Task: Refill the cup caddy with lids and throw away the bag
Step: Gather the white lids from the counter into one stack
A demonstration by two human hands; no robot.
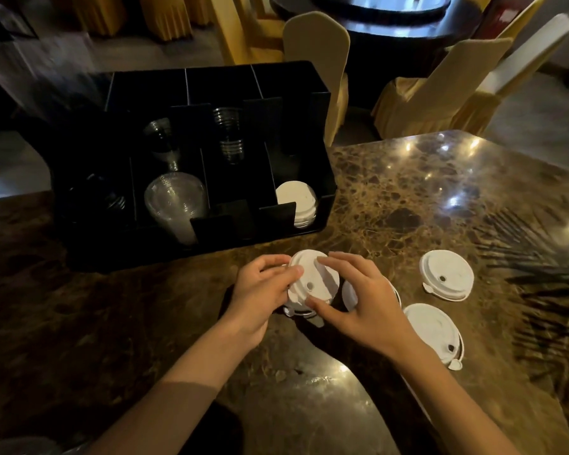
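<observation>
White round lids (312,284), both hands (gripping)

A glossy brown marble table (408,192) carries a black cup caddy (322,178) at its far left; two white lids (447,274) (432,333) lie loose at right.

Likely banquet hall; gold-covered chairs (440,87), marble table (440,198)
</observation>
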